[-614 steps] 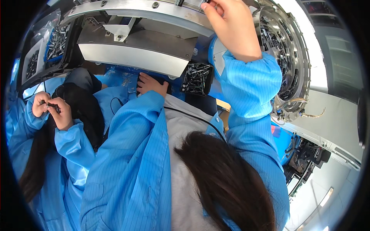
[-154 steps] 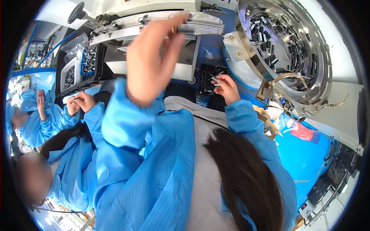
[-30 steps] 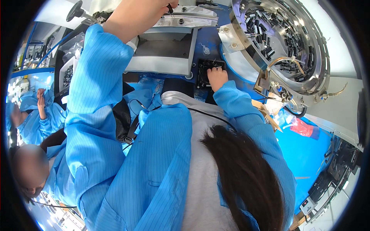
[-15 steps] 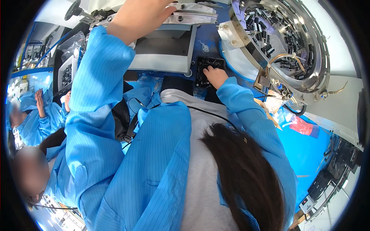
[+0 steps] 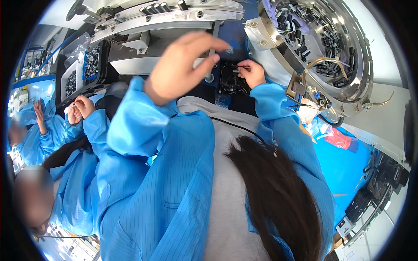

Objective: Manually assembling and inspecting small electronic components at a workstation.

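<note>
My left hand (image 5: 185,65) is raised over the bench, thumb and fingers apart, holding nothing. It hides part of the grey machine behind it. To its right, my right hand (image 5: 254,74) pinches what looks like a small cylindrical part (image 5: 239,68) between thumb and fingertips. That hand is at the far right corner of a black tray (image 5: 225,85), which holds dark small parts too indistinct to name. Beyond my left hand runs a metal rail (image 5: 213,15), with several small black cylinders (image 5: 157,8) standing along it.
A round metal feeder bowl (image 5: 363,82) full of loose black cylinders stands at the right. White bins (image 5: 71,82) of small parts are at the left, beside a co-worker's hands (image 5: 80,108). A red plastic bag (image 5: 339,140) lies on the blue surface at right.
My left hand has come back from the rail, toward me and right, uncovering the cylinders there. My right hand has risen slightly from the tray, fingers pinched. The nearer co-worker's hands are now visible.
</note>
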Demonstrator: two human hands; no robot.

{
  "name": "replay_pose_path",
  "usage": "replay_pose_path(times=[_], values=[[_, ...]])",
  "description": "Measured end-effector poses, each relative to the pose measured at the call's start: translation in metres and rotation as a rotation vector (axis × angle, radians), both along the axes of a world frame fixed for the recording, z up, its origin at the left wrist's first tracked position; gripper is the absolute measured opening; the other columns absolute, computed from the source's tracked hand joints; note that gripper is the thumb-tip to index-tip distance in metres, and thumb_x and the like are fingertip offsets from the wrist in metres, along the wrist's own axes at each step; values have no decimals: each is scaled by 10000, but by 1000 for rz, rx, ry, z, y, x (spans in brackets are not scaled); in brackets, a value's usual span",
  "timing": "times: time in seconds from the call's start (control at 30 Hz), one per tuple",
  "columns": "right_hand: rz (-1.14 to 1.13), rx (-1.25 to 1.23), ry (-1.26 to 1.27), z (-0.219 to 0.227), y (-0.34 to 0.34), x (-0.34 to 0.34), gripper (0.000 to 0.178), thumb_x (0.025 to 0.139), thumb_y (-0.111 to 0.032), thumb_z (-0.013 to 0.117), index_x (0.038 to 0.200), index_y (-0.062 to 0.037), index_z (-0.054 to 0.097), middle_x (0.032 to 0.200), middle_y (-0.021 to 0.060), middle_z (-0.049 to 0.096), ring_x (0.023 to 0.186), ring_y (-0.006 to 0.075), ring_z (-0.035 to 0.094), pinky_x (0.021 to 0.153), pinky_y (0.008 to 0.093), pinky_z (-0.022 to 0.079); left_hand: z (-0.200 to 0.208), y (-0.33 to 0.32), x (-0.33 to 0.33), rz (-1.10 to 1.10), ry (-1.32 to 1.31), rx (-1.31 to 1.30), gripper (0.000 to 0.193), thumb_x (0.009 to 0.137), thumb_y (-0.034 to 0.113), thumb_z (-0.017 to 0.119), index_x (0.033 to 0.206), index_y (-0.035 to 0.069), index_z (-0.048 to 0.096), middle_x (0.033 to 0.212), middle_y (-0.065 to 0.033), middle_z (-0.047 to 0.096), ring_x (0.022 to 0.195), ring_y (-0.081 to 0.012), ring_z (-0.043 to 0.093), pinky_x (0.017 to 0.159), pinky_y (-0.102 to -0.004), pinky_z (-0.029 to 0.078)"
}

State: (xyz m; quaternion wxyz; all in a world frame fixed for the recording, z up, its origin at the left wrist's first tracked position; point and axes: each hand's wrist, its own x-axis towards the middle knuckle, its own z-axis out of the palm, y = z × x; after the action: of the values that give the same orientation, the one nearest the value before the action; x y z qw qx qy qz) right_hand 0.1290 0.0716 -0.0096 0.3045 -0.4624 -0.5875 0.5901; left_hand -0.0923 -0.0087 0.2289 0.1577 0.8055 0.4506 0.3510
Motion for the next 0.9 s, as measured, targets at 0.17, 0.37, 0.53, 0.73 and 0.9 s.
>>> replay_pose_path(times=[0.17,0.37,0.53,0.73,0.9], values=[[-128,-265,312,19,-10,-2,181,879,-22,618,1058,4,617,918,82,646,771,202,680,685,279,546,-85,-16,26,215,-342,-660,279,893,90,610,1151,-8,574,940,-112,641,843,-173,623,774,-300,498],[-121,-255,535,75,-44,-18,202,880,-38,627,1079,-4,611,942,75,646,810,181,668,719,275,541,-116,-4,40,301,-457,-631,289,902,105,624,1166,1,572,897,-115,649,815,-156,632,755,-281,510],[-125,-121,499,115,-58,-32,201,882,-27,623,1080,-4,601,968,76,653,849,132,637,737,263,531,-89,-6,37,255,-460,-579,253,878,92,656,1110,1,618,885,-109,659,830,-162,650,744,-284,522],[-137,-97,638,131,-63,-38,219,882,-7,625,1093,-1,569,1018,96,653,887,138,633,773,271,526,-62,-14,35,268,-198,-259,242,836,80,683,1069,17,657,874,-123,656,768,-209,656,715,-296,530],[-136,-72,769,164,-72,-40,260,895,-2,605,1143,5,525,1102,133,623,928,178,633,833,295,516,-26,-14,29,223,-170,-176,223,830,65,681,1050,28,672,884,-127,666,752,-213,653,694,-292,523]])
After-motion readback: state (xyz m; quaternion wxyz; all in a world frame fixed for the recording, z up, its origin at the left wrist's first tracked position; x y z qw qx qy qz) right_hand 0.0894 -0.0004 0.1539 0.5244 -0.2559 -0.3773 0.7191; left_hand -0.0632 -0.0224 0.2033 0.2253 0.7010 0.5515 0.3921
